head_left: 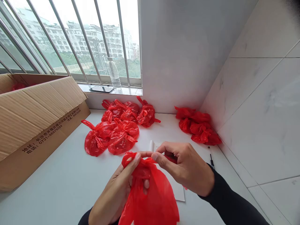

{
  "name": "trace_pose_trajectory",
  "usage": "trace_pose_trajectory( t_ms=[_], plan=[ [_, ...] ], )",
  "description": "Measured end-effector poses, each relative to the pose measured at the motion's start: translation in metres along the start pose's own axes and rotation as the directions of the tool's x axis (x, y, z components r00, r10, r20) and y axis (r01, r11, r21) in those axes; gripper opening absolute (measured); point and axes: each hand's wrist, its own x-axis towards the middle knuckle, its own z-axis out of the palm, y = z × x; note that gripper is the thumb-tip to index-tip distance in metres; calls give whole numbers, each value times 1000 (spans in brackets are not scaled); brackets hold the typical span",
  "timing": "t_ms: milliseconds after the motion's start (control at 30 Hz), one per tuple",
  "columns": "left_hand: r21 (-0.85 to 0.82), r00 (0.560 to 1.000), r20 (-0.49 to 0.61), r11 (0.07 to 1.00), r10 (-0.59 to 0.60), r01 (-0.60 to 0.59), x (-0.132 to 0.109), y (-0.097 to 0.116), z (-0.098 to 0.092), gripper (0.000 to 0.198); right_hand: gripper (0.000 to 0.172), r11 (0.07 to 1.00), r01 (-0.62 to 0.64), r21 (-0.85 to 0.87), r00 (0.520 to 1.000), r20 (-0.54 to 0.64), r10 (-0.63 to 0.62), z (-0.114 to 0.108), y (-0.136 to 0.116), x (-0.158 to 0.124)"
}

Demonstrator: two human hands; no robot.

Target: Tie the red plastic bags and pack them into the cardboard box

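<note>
Above the worktop (58,190), the left hand (123,184) and right hand (185,165) pinch the gathered top of a red bag (159,193) (thin, creased, hanging loose), partly covering white paper (180,194). A pen (212,161) lies toward the right edge; a carton (47,134) crowds the left; knotted bags (124,137) and crumpled bags (199,125) sit toward the far edge.

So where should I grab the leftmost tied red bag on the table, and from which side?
Probably by the loop of that leftmost bag, coming from the left or above: it sticks out toward the cardboard box, away from the neighbouring bag crowding its right side.
</note>
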Motion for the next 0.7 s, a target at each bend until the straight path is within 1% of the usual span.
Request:
trace_pose_trajectory(
  t_ms=[33,100,167,200,233,300,333,367,433,500,533,567,600,633,700],
  plan=[
    [-40,999,36,999,-1,3,1,0,-2,25,27,998,-51,45,998,29,49,0,-2,-4],
    [-61,992,121,998,24,-16,4,-1,-7,19,23,985,-132,109,987,112,119,1,-6,-11],
    [-7,977,207,999,52,-52,8,-4,-14,17,20,976,-182,124,969,192,156,4,-6,-16],
    [47,969,238,996,59,-73,10,-6,-18,19,20,975,-185,120,966,204,158,5,-5,-17],
    [107,965,255,989,68,-98,12,-9,-22,20,22,978,-173,116,970,190,149,6,-3,-17],
    [209,961,258,965,99,-155,15,-13,-29,22,20,988,-108,114,990,108,96,9,4,-15],
    [242,958,259,952,122,-187,15,-15,-31,21,19,991,-64,118,996,70,55,10,7,-13],
    [258,952,265,940,151,-221,15,-16,-32,19,22,991,-26,133,998,59,18,12,11,-11],
    [278,939,279,919,202,-281,13,-17,-32,16,35,979,0,205,991,133,-28,16,19,-7],
    [341,925,270,871,269,-353,9,-18,-31,12,36,965,-38,261,974,225,-22,21,24,-4],
    [406,909,264,818,323,-409,8,-18,-31,10,33,962,-61,267,969,246,-6,23,26,-4],
    [489,879,266,731,395,-476,6,-19,-32,13,31,962,-80,262,968,250,12,25,27,-3],
    [575,833,277,612,479,-543,5,-20,-34,22,30,962,-95,257,968,251,29,27,28,-4],
    [648,767,300,469,567,-600,5,-22,-36,32,31,959,-112,259,965,258,43,29,29,-4],
    [740,615,349,195,707,-644,7,-27,-40,50,34,943,-146,298,957,285,58,33,30,-6]
  ],
)
